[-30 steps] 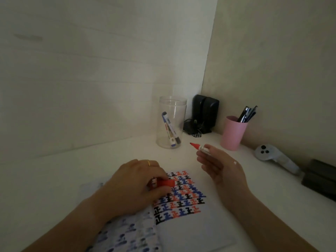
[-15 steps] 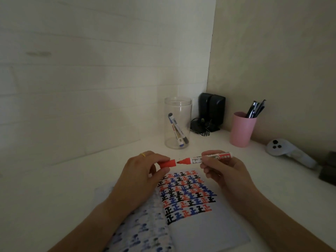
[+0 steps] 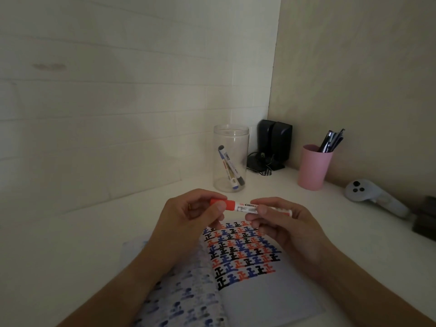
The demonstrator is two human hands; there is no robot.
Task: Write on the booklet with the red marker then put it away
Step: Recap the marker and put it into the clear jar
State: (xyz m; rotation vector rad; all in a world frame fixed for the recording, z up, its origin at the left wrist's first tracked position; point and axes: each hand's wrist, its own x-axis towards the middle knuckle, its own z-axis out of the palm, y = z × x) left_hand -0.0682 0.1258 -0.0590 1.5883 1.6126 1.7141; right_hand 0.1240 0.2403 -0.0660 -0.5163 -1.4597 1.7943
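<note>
Above the open booklet [image 3: 247, 274] at the desk's [image 3: 70, 256] near edge, both hands pinch one red marker [image 3: 250, 207], level, white barrel, dark print too blurred to read. Left hand [image 3: 188, 223] clamps the red cap [image 3: 223, 204], which sits on the marker; right hand [image 3: 287, 227] grips the barrel. Rows of 正 marks in red, blue and black fill the page. Toward the far corner, one clear jar [image 3: 231, 159] with two markers [image 3: 230, 166], one pink cup [image 3: 313, 167] of pens.

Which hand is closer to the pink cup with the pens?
The right hand. It holds the red marker nearer the pink cup, which stands beyond it to the right; the left hand is farther left.
</note>
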